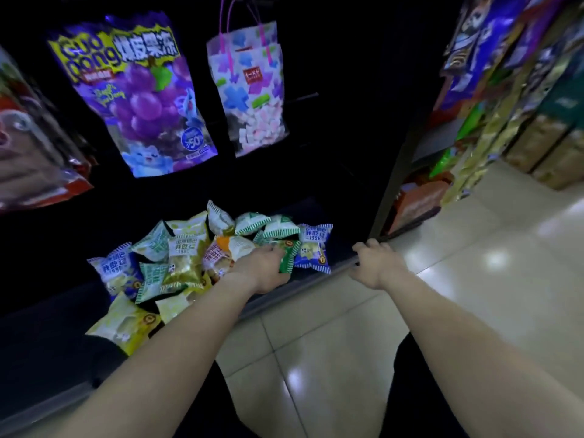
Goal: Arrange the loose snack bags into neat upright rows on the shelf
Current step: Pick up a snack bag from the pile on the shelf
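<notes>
Left hand (pixel 264 268) clamped on small green striped foil snack bag (pixel 289 256), at right end of loose heap of pillow bags (pixel 177 257) on dark shelf (pixel 316 273). Right hand (pixel 377 263) closed over shelf edge.

Head camera looks forward and down, close over shelf (pixel 303 279).

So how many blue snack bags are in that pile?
2 that I can see: one blue bag at the pile's left end, another at its right end. More may be buried.
</notes>
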### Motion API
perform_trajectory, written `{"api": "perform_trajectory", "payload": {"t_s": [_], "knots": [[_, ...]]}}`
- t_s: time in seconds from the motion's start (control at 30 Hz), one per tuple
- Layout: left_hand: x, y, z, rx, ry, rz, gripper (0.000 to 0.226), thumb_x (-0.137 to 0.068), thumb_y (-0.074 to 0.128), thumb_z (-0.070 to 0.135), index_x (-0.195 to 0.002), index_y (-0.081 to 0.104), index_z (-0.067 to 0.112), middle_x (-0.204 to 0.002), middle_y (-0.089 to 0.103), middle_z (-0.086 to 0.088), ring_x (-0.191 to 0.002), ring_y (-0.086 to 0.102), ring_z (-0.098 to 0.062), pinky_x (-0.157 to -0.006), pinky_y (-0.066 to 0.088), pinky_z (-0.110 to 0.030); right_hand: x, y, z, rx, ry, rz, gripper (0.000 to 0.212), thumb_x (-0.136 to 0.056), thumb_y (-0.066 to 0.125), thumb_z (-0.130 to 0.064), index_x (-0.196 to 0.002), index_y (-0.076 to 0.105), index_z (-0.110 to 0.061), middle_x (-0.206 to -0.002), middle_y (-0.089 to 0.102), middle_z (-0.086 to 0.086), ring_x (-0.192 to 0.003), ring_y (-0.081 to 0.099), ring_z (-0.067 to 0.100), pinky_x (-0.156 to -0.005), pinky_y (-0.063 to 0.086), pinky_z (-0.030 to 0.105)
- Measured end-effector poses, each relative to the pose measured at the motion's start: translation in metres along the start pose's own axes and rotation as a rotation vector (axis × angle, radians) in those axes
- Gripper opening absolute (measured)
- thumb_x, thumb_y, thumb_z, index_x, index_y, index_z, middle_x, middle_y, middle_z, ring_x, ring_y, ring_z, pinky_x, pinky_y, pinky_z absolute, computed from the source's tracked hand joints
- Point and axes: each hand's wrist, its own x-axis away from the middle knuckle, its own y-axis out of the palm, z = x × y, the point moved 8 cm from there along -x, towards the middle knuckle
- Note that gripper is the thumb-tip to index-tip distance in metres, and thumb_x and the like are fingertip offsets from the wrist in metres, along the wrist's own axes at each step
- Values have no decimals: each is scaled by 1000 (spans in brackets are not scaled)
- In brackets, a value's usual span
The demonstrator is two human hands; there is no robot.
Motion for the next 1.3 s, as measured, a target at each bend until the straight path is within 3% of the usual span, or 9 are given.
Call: {"api": "perform_trajectory", "payload": {"t_s": [0.1, 0.23, 0.33, 0.47, 0.7, 0.93, 1.13, 1.23, 1.3], "knots": [[21, -13, 11, -2, 21, 54, 64, -90, 53, 52, -142, 37, 19, -146, 36, -7, -125, 47, -29, -81, 46, -39, 23, -1, 2, -7, 0, 46, 68, -84, 59, -51, -143, 40, -24, -138, 44, 9, -128, 42, 33, -102, 40, 44], [28, -26, 20, -80, 32, 57, 66, -91, 53, 50, -145, 34, 17, -146, 37, -10, -130, 41, -32, -97, 45, -46, 32, 5, 9, -34, -16, 82, 71, -83, 58, -51, -146, 36, -26, -139, 44, 8, -128, 42, 32, -101, 40, 44], [13, -35, 19, -87, 33, 74, 66, -91, 52, 52, -145, 33, 20, -144, 39, -8, -130, 42, -30, -96, 44, -45, 13, 21, 15, -64, -9, 33, 68, -84, 56, -49, -145, 37, -27, -138, 46, 7, -127, 43, 32, -100, 40, 43], [-32, -24, -5, -104, 11, 61, 68, -90, 49, 57, -146, 32, 23, -145, 38, -5, -130, 42, -28, -95, 46, -48, -45, 55, 17, -73, 6, -58, 65, -86, 56, -46, -143, 38, -22, -135, 47, 10, -123, 47, 34, -94, 39, 39], [-145, 23, -51, -172, 101, -11, 65, -90, 49, 56, -143, 36, 22, -139, 43, -8, -125, 45, -27, -90, 44, -38, -175, 127, -10, -151, 29, -146, 59, -89, 53, -53, -135, 43, -18, -134, 49, 12, -122, 49, 35, -101, 38, 46], [-214, 71, -74, -43, 155, -73, 60, -91, 48, 54, -143, 35, 28, -143, 41, -5, -126, 44, -26, -96, 44, -42, -267, 176, -25, -312, 222, -42, 63, -96, 39, -57, -131, 40, -5, -132, 50, 19, -119, 50, 39, -89, 44, 45], [-223, 99, -84, 86, 136, -146, 65, -91, 51, 54, -147, 32, 27, -141, 41, -2, -124, 44, -21, -98, 43, -40, -296, 204, -12, -686, 363, -73, 84, -83, 67, -58, -136, 37, 1, -127, 58, 18, -113, 57, 36, -87, 49, 41], [-218, 100, -87, 89, 129, -153, 66, -91, 51, 55, -148, 30, 29, -142, 39, -1, -125, 42, -21, -99, 42, -40, -295, 201, -4, -754, 326, -82, 66, -68, 82, -55, -111, 62, -9, -112, 66, 11, -96, 64, 26, -85, 53, 36], [-215, 94, -87, 101, 116, -133, 64, -90, 53, 53, -146, 32, 30, -143, 38, -1, -125, 43, -21, -98, 42, -38, -290, 189, 3, -708, 290, -53, 63, -62, 85, -51, -108, 62, -15, -114, 58, 9, -91, 59, 23, -83, 50, 35]]}}
